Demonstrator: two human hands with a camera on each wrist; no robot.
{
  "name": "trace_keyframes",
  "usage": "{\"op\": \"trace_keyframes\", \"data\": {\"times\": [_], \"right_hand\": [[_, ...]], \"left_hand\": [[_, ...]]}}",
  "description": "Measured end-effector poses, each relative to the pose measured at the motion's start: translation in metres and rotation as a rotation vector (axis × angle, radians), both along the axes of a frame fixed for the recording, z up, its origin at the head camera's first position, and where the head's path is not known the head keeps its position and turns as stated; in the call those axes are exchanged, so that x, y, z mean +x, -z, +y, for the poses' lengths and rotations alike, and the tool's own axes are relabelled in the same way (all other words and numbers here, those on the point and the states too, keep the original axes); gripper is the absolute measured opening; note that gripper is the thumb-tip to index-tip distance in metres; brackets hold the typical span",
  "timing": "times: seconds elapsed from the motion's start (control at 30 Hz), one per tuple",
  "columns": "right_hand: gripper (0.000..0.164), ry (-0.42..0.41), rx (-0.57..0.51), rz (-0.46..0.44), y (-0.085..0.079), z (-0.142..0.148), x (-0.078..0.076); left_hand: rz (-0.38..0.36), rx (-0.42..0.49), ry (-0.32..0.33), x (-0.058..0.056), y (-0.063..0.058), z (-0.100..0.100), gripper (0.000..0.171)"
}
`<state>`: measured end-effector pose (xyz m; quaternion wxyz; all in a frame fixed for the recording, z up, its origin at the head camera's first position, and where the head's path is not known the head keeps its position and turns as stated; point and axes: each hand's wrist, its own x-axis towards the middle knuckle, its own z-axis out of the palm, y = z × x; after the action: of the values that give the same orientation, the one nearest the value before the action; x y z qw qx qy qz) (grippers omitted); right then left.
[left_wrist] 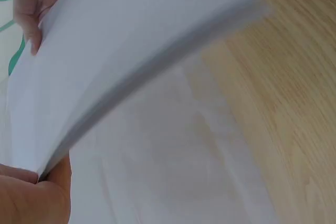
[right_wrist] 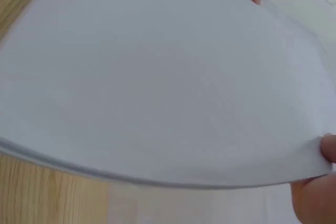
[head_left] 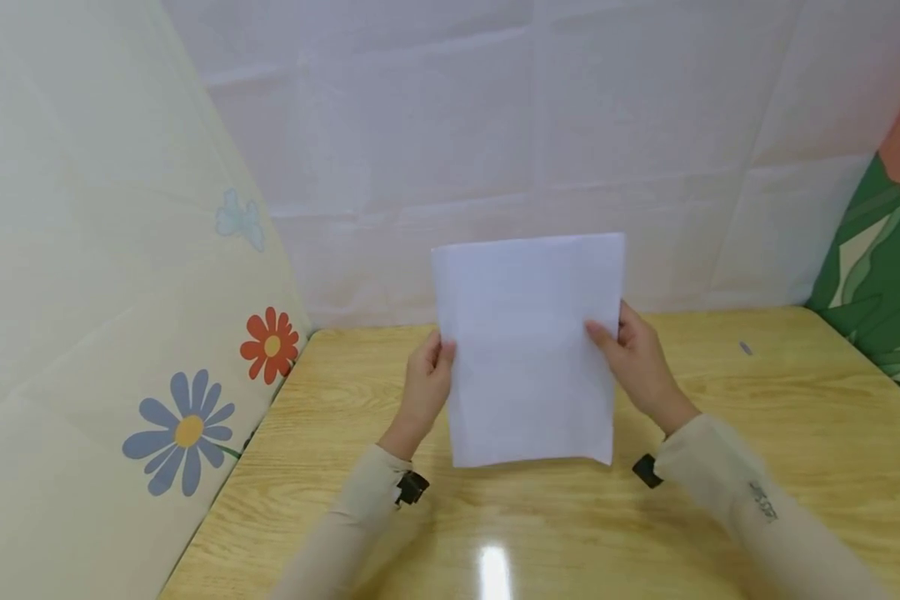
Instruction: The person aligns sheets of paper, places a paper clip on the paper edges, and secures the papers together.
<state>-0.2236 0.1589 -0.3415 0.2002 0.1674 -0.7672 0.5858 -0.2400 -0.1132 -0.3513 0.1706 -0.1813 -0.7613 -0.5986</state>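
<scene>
A stack of white paper [head_left: 528, 350] is held up over the wooden table, its blank face toward the head camera. My left hand [head_left: 426, 383] pinches its left edge, thumb in front and fingers behind. On the opposite edge, my right hand [head_left: 640, 358] grips the sheets with its thumb lying on the front face. In the left wrist view the paper stack [left_wrist: 142, 35] shows a thick edge of many layers and bows slightly. The right wrist view has the stack [right_wrist: 168, 82] filling most of the picture, with the right thumb [right_wrist: 328, 148] pressed on its edge.
The wood-grain table [head_left: 720, 400] reaches back to a white cloth backdrop [head_left: 420, 125]. A small dark sliver [head_left: 746, 348] lies at the table's back right. A flower-printed cloth [head_left: 82, 333] hangs along the left side, and a green leaf-patterned one [head_left: 881, 267] on the right.
</scene>
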Motion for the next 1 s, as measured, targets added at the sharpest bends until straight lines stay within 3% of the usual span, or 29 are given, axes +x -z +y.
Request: {"op": "trace_keyframes", "data": {"times": [0.13,0.27,0.33,0.43,0.6,0.8,1.0], "right_hand": [[0.047,-0.049,0.019,-0.1,-0.001,0.007,-0.004],[0.055,-0.136,-0.055,-0.249,0.008,0.012,-0.008],[0.057,-0.174,-0.097,-0.313,0.014,0.014,-0.009],[0.056,-0.184,-0.122,-0.349,0.023,0.016,-0.009],[0.054,-0.155,-0.09,-0.333,0.033,0.018,-0.01],[0.054,-0.132,-0.025,-0.377,0.038,0.02,-0.01],[0.054,-0.142,-0.002,-0.394,0.041,0.02,-0.012]], "left_hand": [[-0.219,0.089,0.092,-0.005,-0.004,-0.007,0.022],[-0.421,0.189,0.207,-0.01,0.0,-0.011,0.028],[-0.499,0.194,0.248,-0.013,0.006,-0.013,0.031],[-0.565,0.133,0.28,-0.016,0.015,-0.014,0.033],[-0.565,0.028,0.243,-0.023,0.024,-0.013,0.03],[-0.479,0.038,0.125,-0.032,0.02,-0.011,0.029],[-0.464,0.061,0.055,-0.036,0.015,-0.009,0.027]]}}
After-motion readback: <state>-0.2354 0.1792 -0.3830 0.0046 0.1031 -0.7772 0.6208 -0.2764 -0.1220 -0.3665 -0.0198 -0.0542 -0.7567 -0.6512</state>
